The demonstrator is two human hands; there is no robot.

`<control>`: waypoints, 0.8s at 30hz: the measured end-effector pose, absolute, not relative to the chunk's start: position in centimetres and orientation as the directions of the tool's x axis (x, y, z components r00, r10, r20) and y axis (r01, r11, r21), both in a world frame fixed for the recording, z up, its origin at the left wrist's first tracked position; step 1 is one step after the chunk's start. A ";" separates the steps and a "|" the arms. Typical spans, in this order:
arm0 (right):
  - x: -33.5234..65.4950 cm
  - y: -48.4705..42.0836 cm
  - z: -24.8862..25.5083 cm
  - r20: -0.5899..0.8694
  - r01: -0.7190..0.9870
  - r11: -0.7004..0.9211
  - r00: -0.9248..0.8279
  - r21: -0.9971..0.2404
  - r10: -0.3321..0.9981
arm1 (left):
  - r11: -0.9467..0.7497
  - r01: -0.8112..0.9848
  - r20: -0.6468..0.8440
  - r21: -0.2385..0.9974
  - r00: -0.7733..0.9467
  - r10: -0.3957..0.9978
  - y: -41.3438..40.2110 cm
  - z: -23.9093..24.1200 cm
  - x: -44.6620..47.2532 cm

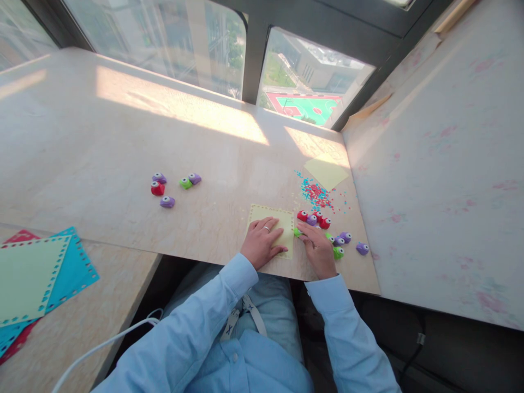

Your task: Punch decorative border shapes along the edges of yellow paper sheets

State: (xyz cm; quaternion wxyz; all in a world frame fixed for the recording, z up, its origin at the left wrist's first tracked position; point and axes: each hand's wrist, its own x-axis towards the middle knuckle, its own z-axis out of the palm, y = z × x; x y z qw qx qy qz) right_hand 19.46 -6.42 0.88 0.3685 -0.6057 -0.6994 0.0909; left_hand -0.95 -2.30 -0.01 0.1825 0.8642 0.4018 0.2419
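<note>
A pale yellow sheet of paper point(286, 221) lies on the tabletop in front of me, with small punched holes along its edges. My left hand point(263, 241) rests flat on it, fingers spread, a ring on one finger. At the sheet's right edge, my right hand point(318, 250) is closed around a small green craft punch point(297, 232), largely covered by the fingers. Several red, purple and green punches crowd around that hand, among them a red punch point(325, 223), a green punch point(338, 252) and a purple punch point(362, 248).
Red and blue paper bits point(315, 194) lie scattered behind the punches, beside another yellow sheet point(325, 172). More punches point(167, 202) stand left of centre. Punched yellow, blue and red sheets point(30, 273) are stacked at far left. A patterned panel point(442, 191) borders the right side.
</note>
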 end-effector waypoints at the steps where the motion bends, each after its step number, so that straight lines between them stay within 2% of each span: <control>1: 19.5 -6.5 0.9 0.401 0.775 0.250 0.005 -0.580 0.916 | -0.613 0.603 0.269 0.511 0.565 0.780 -2.3 0.0 -1.0; 9: 19.3 -6.5 0.8 0.396 0.758 0.254 0.007 -0.600 0.918 | -0.661 0.585 0.256 0.471 0.626 0.736 -2.1 0.0 -1.3; 18: 19.0 -6.0 0.8 0.390 0.810 0.191 0.050 -0.554 0.919 | -0.674 0.584 0.241 0.452 0.647 0.723 -2.3 0.3 -1.5; 24: 18.5 -5.9 0.8 0.419 0.812 0.207 0.050 -0.546 0.907 | -0.666 0.599 0.206 0.444 0.656 0.726 -2.6 0.7 -1.4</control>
